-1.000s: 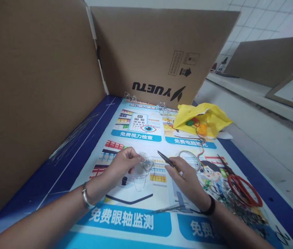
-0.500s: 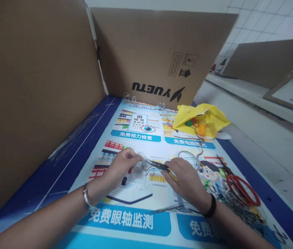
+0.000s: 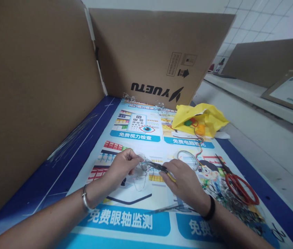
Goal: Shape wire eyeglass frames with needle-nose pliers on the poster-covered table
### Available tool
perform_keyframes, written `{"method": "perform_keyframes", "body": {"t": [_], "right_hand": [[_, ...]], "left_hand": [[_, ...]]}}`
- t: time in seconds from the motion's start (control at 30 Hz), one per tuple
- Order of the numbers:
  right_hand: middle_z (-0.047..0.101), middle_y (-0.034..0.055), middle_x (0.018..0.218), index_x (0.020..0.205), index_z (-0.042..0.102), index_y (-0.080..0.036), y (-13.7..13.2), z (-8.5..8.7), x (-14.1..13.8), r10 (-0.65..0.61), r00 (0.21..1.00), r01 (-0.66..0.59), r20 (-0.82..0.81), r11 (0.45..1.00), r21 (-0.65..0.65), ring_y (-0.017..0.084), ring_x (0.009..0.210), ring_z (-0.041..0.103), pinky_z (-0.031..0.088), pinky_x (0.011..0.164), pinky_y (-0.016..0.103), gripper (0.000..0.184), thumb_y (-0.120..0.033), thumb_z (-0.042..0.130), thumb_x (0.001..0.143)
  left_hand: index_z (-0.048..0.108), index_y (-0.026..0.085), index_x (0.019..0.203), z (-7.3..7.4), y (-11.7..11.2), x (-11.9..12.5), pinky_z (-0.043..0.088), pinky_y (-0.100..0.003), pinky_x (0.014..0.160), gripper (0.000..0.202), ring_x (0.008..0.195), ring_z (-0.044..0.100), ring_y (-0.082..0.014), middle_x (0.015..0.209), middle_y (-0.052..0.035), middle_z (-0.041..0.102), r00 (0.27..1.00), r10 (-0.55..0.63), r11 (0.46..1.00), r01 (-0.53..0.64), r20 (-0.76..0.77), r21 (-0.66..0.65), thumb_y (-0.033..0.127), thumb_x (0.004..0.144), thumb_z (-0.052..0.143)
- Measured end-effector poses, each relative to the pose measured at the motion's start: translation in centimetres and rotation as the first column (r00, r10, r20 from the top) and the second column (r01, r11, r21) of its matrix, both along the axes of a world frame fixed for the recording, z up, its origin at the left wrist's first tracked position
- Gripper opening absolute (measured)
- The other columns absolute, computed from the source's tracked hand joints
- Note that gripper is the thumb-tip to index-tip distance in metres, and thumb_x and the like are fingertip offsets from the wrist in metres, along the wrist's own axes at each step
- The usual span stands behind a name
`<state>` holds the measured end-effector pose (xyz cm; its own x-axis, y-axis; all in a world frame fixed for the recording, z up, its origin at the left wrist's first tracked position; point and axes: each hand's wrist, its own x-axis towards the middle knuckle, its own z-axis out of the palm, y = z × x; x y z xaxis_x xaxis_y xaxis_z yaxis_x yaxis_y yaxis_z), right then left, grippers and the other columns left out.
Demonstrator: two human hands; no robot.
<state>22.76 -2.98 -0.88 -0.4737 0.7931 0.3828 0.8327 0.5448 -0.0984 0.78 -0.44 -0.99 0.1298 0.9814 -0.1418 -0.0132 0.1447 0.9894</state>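
Flat brown cardboard [image 3: 136,45] stands at twelve o'clock beyond the hands, behind a smooth printed sheet [image 3: 97,238]. Between one and two o'clock slumps a creased yellow bag [image 3: 216,119], its mouth gaping; at three, scissors [image 3: 229,176] with looped red handles lie by a jumbled heap [image 3: 224,197] of small bits. The right hand [image 3: 185,181] has its grip wrapped around slim, dark pliers [image 3: 156,166] with yellow handles, tips toward nine. At the centre, by those tips, the left hand [image 3: 124,166] pinches a loopy tangle of thin wire [image 3: 144,168].
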Motion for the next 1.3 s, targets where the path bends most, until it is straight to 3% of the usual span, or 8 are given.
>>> {"method": "perform_keyframes", "body": {"t": [0.37,0.57,0.73,0.93,1.3], "right_hand": [[0.059,0.0066,0.074,0.085,0.061,-0.017,-0.1,-0.2,-0.3,-0.01,0.996,0.007,0.084,0.999,0.035,0.018,0.075,0.054,0.037,0.067,0.028,0.022,-0.033,0.047,0.088],[0.06,0.0055,0.071,0.083,0.062,-0.017,0.2,-0.4,0.1,-0.002,0.997,-0.006,0.072,0.994,0.111,0.017,0.07,0.055,0.036,0.063,0.027,0.024,-0.033,0.046,0.089],[0.061,0.0063,0.073,0.084,0.062,-0.017,0.3,-0.5,0.2,0.016,0.999,-0.019,0.028,0.994,0.106,0.017,0.072,0.055,0.038,0.064,0.027,0.025,-0.034,0.044,0.09],[0.063,0.0071,0.077,0.087,0.062,-0.017,0.2,-0.8,0.2,0.031,0.996,-0.027,-0.079,0.998,0.057,0.017,0.076,0.058,0.042,0.067,0.026,0.024,-0.034,0.045,0.09],[0.063,0.0065,0.078,0.087,0.06,-0.018,0.1,-1.2,0.1,0.075,0.986,-0.076,-0.147,0.997,-0.002,0.017,0.075,0.059,0.045,0.068,0.027,0.02,-0.034,0.048,0.088]], "left_hand": [[0.04,0.019,0.061,1.0,-0.5,0.2,0.026,-0.02,0.041,0.028,0.038,0.036,-0.0052,0.043,0.0084,0.042,0.998,-0.068,0.997,0.067,-0.005,-0.03,0.029,0.072,0.064],[0.041,0.019,0.062,0.7,-0.3,0.0,0.026,-0.02,0.04,0.026,0.038,0.037,-0.0055,0.043,0.0075,0.042,0.998,-0.064,0.997,0.064,0.009,-0.044,0.028,0.072,0.064],[0.045,0.019,0.064,0.8,-0.5,0.1,0.028,-0.021,0.041,0.02,0.039,0.042,-0.007,0.045,0.0041,0.051,0.99,-0.138,0.986,0.14,0.024,-0.094,0.026,0.071,0.061],[0.046,0.017,0.065,1.3,-0.7,0.2,0.03,-0.021,0.041,0.016,0.041,0.046,-0.006,0.063,-0.0012,0.064,0.979,-0.179,0.974,0.19,0.095,-0.125,0.023,0.069,0.061],[0.046,0.018,0.07,1.0,-0.6,0.2,0.029,-0.019,0.039,0.02,0.037,0.046,-0.0071,0.044,0.0028,0.056,0.978,-0.199,0.968,0.205,0.059,-0.144,0.03,0.074,0.062]]}}
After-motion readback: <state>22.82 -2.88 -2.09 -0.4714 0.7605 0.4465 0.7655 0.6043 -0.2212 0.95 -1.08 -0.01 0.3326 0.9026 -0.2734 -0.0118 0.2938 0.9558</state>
